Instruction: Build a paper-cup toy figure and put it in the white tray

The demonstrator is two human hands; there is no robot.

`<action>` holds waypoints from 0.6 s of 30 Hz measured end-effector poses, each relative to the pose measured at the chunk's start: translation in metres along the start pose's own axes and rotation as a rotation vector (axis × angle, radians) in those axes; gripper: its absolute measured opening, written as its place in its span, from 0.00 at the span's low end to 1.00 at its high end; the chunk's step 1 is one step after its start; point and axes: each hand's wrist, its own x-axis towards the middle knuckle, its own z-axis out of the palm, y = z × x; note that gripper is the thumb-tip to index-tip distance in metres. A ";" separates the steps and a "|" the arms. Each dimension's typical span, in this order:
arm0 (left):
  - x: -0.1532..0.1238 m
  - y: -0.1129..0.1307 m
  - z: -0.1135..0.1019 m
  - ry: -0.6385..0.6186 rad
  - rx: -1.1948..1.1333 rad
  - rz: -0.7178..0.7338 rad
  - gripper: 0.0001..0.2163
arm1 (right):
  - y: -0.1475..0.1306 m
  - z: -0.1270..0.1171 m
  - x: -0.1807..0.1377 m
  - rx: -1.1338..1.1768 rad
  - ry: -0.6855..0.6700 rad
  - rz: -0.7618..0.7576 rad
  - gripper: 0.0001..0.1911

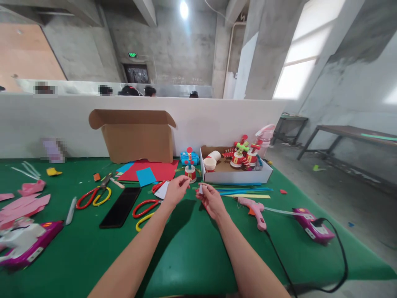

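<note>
My left hand [177,191] is closed in a pinch over the green table, and whatever it may hold is too small to make out. Beside it, my right hand [212,200] is closed around a small white piece [201,189], perhaps paper. Just behind my left hand stands a paper-cup figure [190,173] with a red top, a blue middle and folded paper arms. A white paper piece [162,190] lies left of that hand, near red-and-yellow scissors [146,208]. To the right of my right hand rests a pink glue gun [254,210].
At the back, a white box [235,178] holds paper cups and similar figures. Coloured paper [167,169] lies before an open cardboard box [138,142]. A phone [120,207] and more scissors [96,196] lie left. A purple power strip [314,225] trails a black cable at right.
</note>
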 end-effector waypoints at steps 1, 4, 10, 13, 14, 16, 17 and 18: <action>-0.001 -0.009 0.005 -0.001 -0.039 -0.011 0.11 | 0.000 -0.001 0.001 -0.023 0.003 -0.030 0.24; -0.008 -0.030 0.013 -0.006 -0.107 -0.007 0.11 | 0.001 -0.004 0.004 -0.186 0.010 -0.135 0.20; -0.013 -0.036 0.009 0.019 -0.018 0.169 0.11 | 0.005 -0.007 0.002 -0.636 -0.012 -0.377 0.15; -0.014 -0.030 0.008 -0.017 0.042 0.254 0.11 | 0.007 -0.006 -0.002 -0.770 -0.034 -0.419 0.12; -0.015 -0.028 0.009 -0.042 0.060 0.278 0.12 | 0.007 -0.005 -0.003 -0.821 -0.036 -0.427 0.12; -0.017 -0.025 0.010 -0.084 0.082 0.320 0.14 | 0.006 -0.004 -0.005 -0.906 -0.047 -0.440 0.12; -0.018 -0.024 0.010 -0.095 0.086 0.340 0.14 | 0.005 -0.004 -0.005 -0.940 -0.056 -0.444 0.13; -0.019 -0.024 0.011 -0.096 0.088 0.359 0.13 | 0.005 -0.004 -0.006 -0.967 -0.064 -0.446 0.13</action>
